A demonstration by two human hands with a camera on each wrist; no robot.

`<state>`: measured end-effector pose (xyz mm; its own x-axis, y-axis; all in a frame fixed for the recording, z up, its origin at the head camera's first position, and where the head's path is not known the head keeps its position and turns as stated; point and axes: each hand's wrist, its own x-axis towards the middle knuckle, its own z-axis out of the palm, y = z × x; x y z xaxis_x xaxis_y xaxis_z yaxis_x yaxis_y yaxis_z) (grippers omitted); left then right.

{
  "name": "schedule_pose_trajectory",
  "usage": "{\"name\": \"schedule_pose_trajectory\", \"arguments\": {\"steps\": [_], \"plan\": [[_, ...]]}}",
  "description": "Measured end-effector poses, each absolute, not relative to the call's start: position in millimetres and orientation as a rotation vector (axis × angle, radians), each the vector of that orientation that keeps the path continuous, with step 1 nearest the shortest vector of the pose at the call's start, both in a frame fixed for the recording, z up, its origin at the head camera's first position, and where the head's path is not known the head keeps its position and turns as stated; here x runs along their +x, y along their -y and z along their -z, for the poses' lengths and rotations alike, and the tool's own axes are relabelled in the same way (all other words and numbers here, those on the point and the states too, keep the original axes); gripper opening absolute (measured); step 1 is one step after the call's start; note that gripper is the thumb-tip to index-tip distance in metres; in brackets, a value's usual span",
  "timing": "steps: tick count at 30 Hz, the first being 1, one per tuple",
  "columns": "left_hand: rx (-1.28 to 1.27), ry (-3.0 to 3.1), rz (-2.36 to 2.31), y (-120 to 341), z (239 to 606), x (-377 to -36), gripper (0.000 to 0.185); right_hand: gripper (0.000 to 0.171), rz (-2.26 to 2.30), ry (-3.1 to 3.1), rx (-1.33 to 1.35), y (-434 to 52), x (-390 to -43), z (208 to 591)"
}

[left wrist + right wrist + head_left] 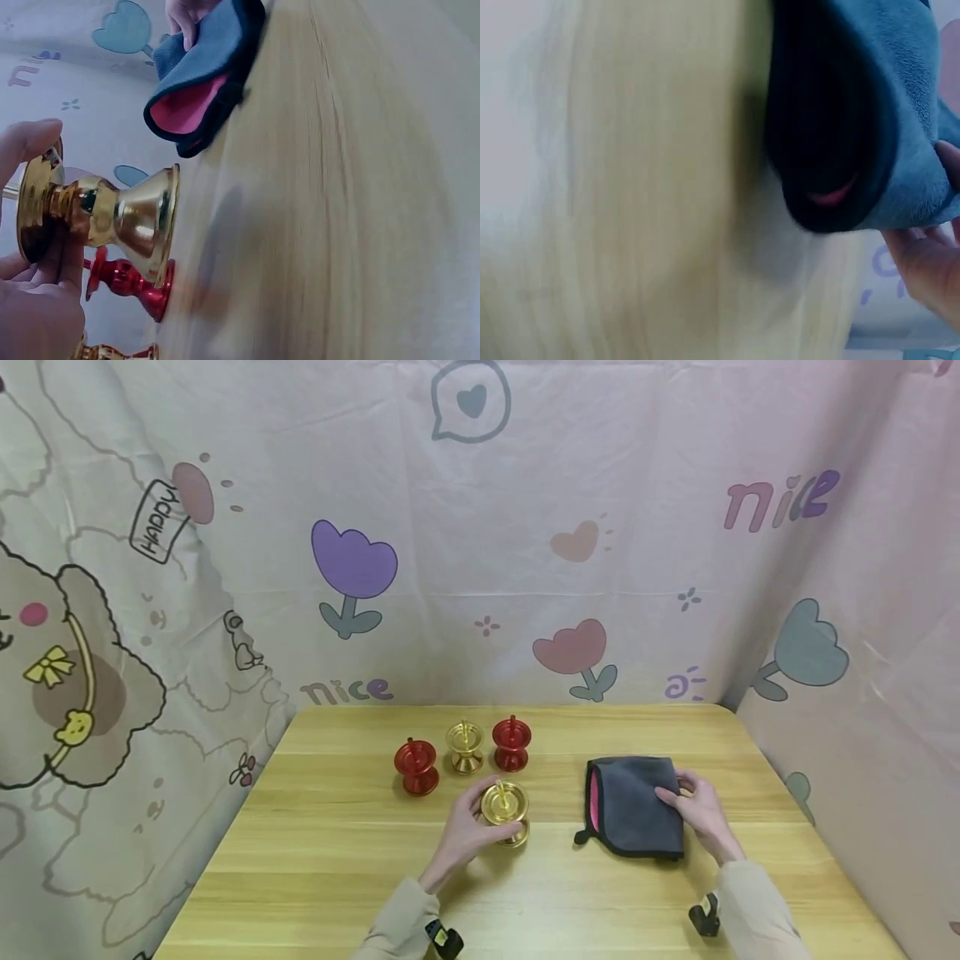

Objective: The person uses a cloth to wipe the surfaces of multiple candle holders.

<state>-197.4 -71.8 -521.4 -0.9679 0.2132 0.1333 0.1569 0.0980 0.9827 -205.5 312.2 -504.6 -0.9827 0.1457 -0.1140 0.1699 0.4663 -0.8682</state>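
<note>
Centre frame on the wooden bench [315,860], the left hand [461,835] curls its grip round a shiny gold spool-shaped holder [506,812], standing upright with its flared base on the wood. The right hand [701,814] pinches the edge of a soft grey folded cloth [633,806] with pink lining, lying flat to the right.

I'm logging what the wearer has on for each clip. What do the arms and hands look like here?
Both hands, left hand and right hand, are bare, without gloves or rings visible. Beige long sleeves cover both arms to the wrists. A small black device sits at each wrist.
</note>
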Motion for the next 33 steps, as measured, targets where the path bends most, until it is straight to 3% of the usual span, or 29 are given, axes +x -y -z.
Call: {"name": "schedule_pose_trajectory", "arguments": {"steps": [9,15,24,33], "plan": [[0.275,-2.301,-2.13,87.1,510.0,-176.2,0.082,0.03,2.226,-2.366,-0.215,-288.2,-190.7,497.1],[0.27,-2.271,-2.17,95.5,496.8,-165.6,0.084,0.043,2.451,-2.046,-0.551,-272.9,-182.9,494.7],[0.432,-2.083,-2.296,101.1,451.6,-157.7,0.082,0.047,2.377,-1.979,-0.875,-246.1,-170.2,473.1],[0.708,-1.985,-2.213,97.2,421.3,-150.0,0.079,0.037,2.095,-2.222,-1.087,-213.5,-158.7,444.6]]}}
